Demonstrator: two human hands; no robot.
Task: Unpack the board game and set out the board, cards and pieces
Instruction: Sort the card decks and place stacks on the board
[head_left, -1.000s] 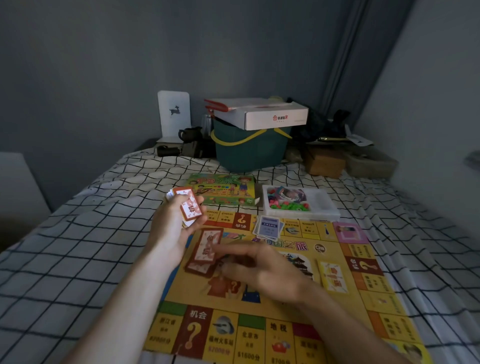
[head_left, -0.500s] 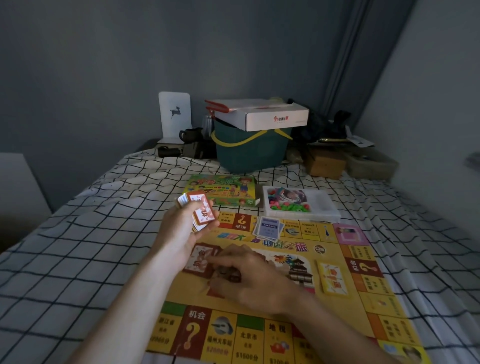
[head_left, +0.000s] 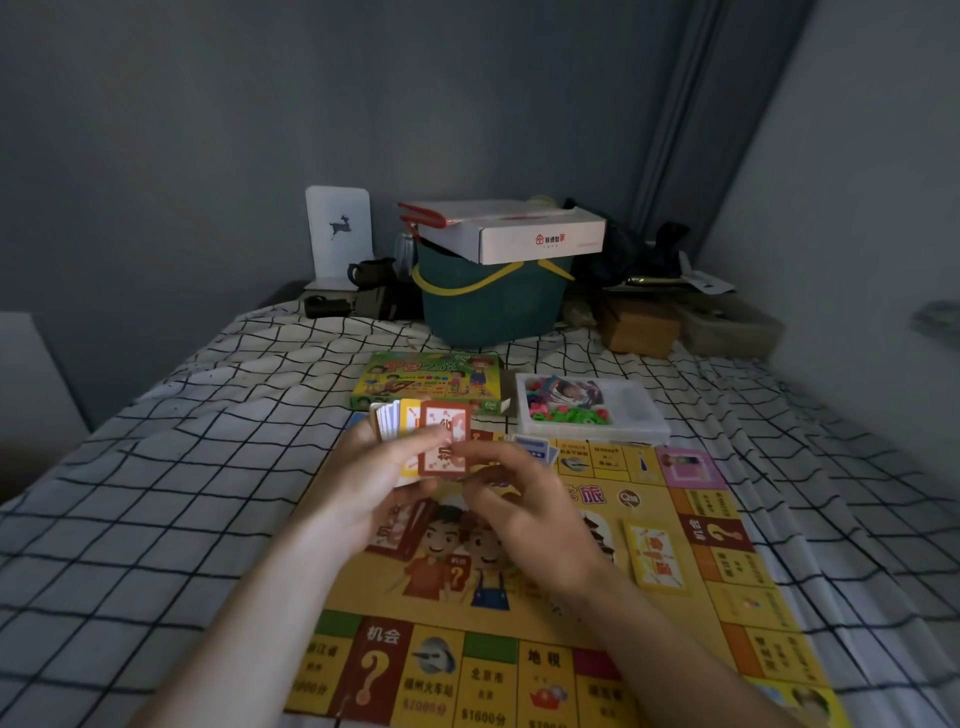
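Both hands over board (head_left: 545, 613) | your left hand (head_left: 363, 483) grips fanned card stack (head_left: 395, 421) | your right hand (head_left: 524, 499) pinches red card (head_left: 444, 441), thumb and forefinger on its lower right edge

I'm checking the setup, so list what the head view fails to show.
- Red pile on the board: mostly behind the left hand.
- Blue cards: partly behind the right hand.
- Fanned cards: only edges show behind the red card.
- Tray pieces: too small.
- Board's near edge: cut off.
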